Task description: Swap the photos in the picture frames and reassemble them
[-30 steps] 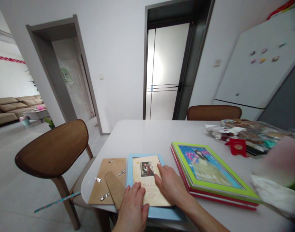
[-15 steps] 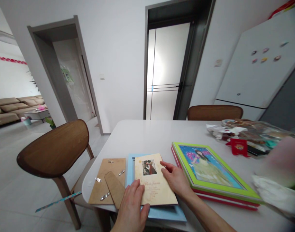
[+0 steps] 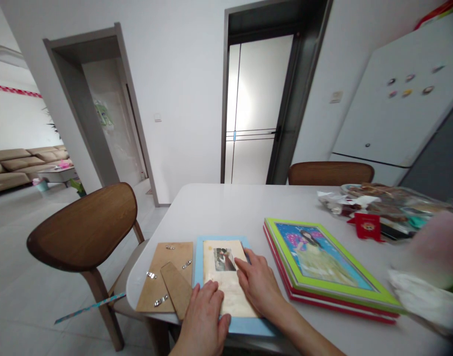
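A cream printed card [image 3: 229,291] with a small photo of people lies face up within the pale blue picture frame [image 3: 199,257]. My left hand [image 3: 207,314] rests open at the card's lower left, fingers stretched over the frame's edge. On the card's right side is my right hand [image 3: 259,284], open, its index fingertip touching beside the small photo. Left of the frame lies a brown backing board [image 3: 146,291] with metal clips and a stand leg [image 3: 174,287]; my left hand covers the leg's lower end.
Right of my hands, a green picture frame [image 3: 363,259] with a picture of a figure in a dress lies on red frames [image 3: 345,309]. Plastic bags, a red packet [image 3: 367,226] and white tissue [image 3: 419,291] crowd the table's right side. A wooden chair [image 3: 85,227] stands left.
The card has shifted slightly left and straightened, from lying askew over the blue frame to sitting within its border. My right hand has moved left with it; my left hand has barely moved.
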{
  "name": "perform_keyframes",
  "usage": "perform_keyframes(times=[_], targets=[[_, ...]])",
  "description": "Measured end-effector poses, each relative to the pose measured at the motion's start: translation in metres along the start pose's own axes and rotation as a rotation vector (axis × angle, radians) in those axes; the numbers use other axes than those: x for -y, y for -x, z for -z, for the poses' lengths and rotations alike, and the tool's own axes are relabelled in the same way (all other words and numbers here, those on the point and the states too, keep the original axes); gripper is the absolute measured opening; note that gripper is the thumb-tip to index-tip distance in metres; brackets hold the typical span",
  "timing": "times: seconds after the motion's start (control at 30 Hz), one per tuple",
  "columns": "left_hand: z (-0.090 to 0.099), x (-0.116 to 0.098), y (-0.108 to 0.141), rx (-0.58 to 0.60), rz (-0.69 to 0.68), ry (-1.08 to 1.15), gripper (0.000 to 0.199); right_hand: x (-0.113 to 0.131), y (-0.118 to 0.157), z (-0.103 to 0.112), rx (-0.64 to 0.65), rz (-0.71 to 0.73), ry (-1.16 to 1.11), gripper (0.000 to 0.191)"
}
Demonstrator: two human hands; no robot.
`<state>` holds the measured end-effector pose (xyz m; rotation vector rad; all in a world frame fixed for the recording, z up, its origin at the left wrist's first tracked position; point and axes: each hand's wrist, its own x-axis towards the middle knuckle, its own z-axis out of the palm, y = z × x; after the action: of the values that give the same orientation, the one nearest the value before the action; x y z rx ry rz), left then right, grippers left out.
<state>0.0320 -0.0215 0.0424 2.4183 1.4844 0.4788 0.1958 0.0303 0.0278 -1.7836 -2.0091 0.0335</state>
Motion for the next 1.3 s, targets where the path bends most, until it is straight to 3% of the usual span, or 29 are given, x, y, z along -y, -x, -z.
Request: perform_keyframes(times=[0.23, 0.4, 0.5, 0.57, 0.67, 0.73, 0.8, 0.93, 1.07, 1.2, 1.3], targets=[[0.002, 0.007, 0.004, -0.069, -0.052, 0.038, 0.036, 0.0, 0.005, 0.001, 0.036, 0.051, 0.095, 0.031], [0.03, 0.057, 0.026, -0.18, 0.035, -0.006, 0.049, 0.006, 0.005, 0.012, 0.094, 0.094, 0.052, 0.029], [0.039, 0.096, 0.044, -0.124, 0.177, -0.081, 0.059, 0.031, 0.005, 0.017, 0.101, 0.14, -0.084, 0.028], [0.038, 0.116, 0.053, -0.153, 0.235, -0.118, 0.061, 0.058, 0.008, 0.015, 0.119, 0.235, -0.191, 0.029], [0.03, 0.132, 0.056, -0.243, 0.236, -0.134, 0.054, 0.097, 0.017, 0.002, 0.166, 0.36, -0.258, 0.036], [0.028, 0.138, 0.055, -0.283, 0.226, -0.13, 0.05, 0.114, 0.021, -0.009, 0.184, 0.373, -0.26, 0.044], [0.029, 0.142, 0.052, -0.306, 0.222, -0.116, 0.048, 0.122, 0.023, -0.016, 0.184, 0.348, -0.283, 0.04], [0.036, 0.133, 0.046, -0.405, 0.135, -0.089, 0.046, 0.114, 0.022, -0.002, 0.111, 0.309, -0.386, 0.037], [0.031, 0.094, 0.034, -0.54, -0.065, -0.104, 0.047, 0.078, 0.026, 0.03, 0.045, 0.295, -0.399, 0.038], [0.008, 0.052, 0.016, -0.49, -0.15, -0.068, 0.045, 0.029, 0.04, 0.042, 0.069, 0.197, -0.354, 0.037], [-0.009, 0.037, 0.006, -0.388, -0.166, -0.052, 0.045, 0.001, 0.049, 0.037, 0.095, 0.13, -0.303, 0.036]])
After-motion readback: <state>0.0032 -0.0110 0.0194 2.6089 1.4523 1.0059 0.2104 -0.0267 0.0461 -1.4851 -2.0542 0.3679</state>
